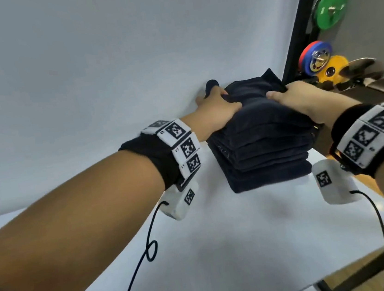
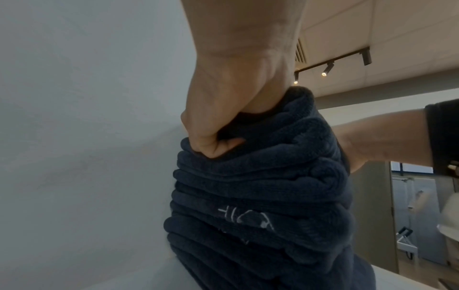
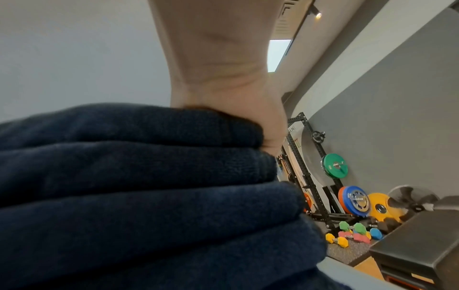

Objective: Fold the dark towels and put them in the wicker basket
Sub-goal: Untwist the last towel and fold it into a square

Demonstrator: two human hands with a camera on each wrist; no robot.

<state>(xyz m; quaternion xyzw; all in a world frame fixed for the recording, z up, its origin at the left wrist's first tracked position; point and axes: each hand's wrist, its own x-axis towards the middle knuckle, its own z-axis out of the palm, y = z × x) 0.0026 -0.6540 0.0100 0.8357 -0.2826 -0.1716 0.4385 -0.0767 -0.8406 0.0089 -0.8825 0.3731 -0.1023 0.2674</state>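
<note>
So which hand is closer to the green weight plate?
Right. The right hand grips the towel stack's side facing the green weight plate; the left hand grips its far side.

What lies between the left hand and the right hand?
The top dark towel of the stack: left hand and right hand grip its sides, head view.

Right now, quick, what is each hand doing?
Left hand: closed, gripping the top towel of the dark towel stack.
Right hand: on the same towel's other side, thumb over it; fingers hidden, so cannot tell.
</note>
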